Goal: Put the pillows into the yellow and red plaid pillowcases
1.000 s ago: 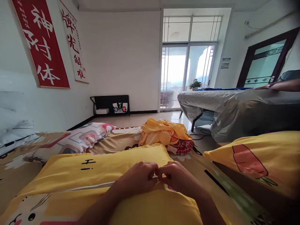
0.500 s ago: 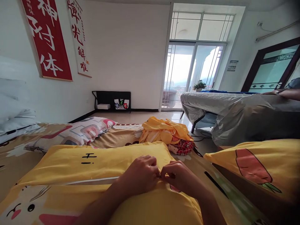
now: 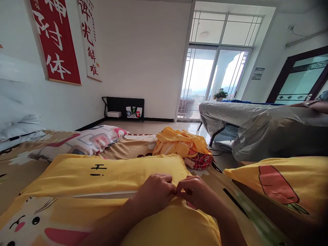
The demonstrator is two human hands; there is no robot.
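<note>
A yellow pillowcase (image 3: 120,171) with a bunny face and the letters "Hi" lies in front of me, filled out and plump. A long slit runs across it, and a strip of the white inner pillow (image 3: 102,194) shows through. My left hand (image 3: 156,193) is closed in a pinch on the fabric at the right end of this slit. Right beside it, fingertips almost touching, my right hand (image 3: 196,193) pinches the same edge with curled fingers. What exactly sits between the fingertips is too small to make out.
A patterned pillow (image 3: 84,141) lies on the brown bedding at left. Crumpled yellow cloth (image 3: 181,141) lies beyond my hands. At right are a yellow carrot-print pillow (image 3: 279,184) and a plastic-covered table (image 3: 256,116), where another person's arm (image 3: 312,105) rests.
The view has shifted slightly. Both hands stay pinched at the same spot on the pillowcase, and the white strip in the slit looks a little narrower.
</note>
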